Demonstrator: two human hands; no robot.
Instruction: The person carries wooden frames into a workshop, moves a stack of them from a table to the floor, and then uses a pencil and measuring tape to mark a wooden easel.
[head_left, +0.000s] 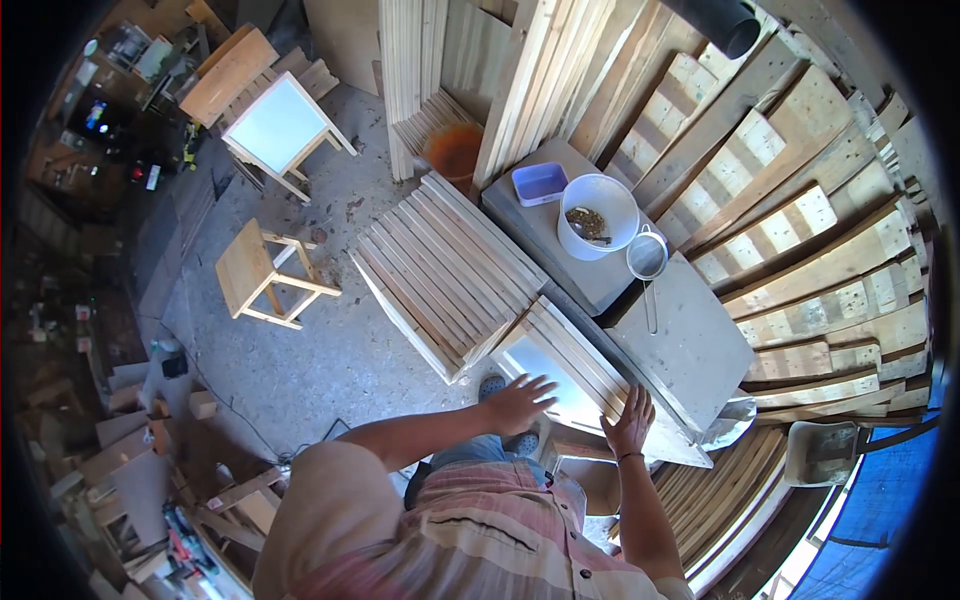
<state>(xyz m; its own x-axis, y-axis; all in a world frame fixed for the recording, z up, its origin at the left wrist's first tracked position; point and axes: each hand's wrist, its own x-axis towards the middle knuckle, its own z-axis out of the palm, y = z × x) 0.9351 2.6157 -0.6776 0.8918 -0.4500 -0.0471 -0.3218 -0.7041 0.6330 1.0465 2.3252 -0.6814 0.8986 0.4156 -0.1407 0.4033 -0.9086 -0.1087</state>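
step: apparently positioning white rectangular panel with pale wooden edging (574,400) | place: stack beside grey slab-topped counter's (690,350) long edge | left hand (515,403): fingers spread over panel | right hand (629,430): fingers spread near stack edge, contact unclear | next: judged to call for two-handed edge grip

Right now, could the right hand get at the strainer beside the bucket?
Probably yes: the right hand looks empty, and only wooden panels and a grey slab lie between, neither covering the strainer.
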